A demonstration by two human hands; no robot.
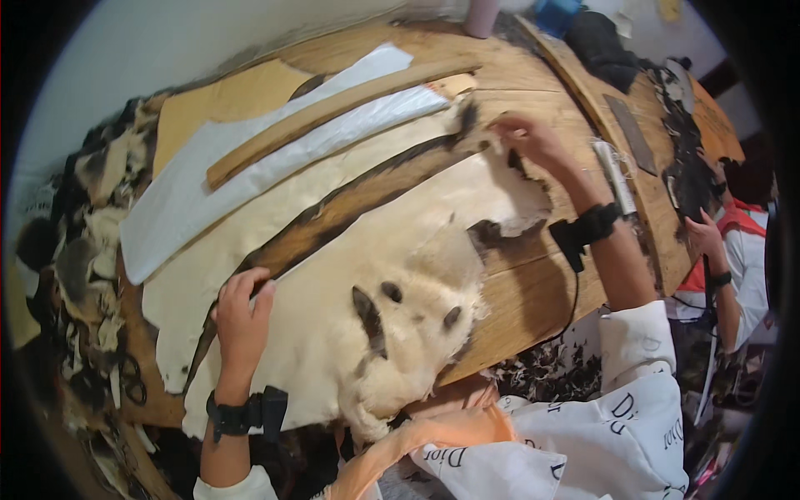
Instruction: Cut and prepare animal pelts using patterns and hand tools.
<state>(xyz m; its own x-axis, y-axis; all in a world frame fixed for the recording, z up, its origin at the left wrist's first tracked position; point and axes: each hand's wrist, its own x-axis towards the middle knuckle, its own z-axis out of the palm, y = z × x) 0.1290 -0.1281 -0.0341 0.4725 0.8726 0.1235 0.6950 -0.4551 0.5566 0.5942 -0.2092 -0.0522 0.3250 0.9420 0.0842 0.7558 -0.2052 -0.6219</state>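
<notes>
A large cream hide [333, 300] lies flesh side up over the near part of the wooden table, with several dark-edged holes. My left hand [242, 315] is at its far left edge, fingers bent and thumb close to them on the skin. At the far right corner of that hide, my right hand [533, 140] has its fingers curled in a pinch on the edge. Between both hands the edge runs nearly straight. Beyond it lies a second pale hide [196, 275], with dark brown fur [333, 208] showing along the gap.
A wooden bar [333, 121] rests on white sheeting [179, 204], near a yellow sheet [212, 104]. Fur scraps [87, 242] are heaped on the left. A long wooden strip [575, 83] and a white roll [615, 177] lie right. Another person [737, 258] handles dark fur [687, 179].
</notes>
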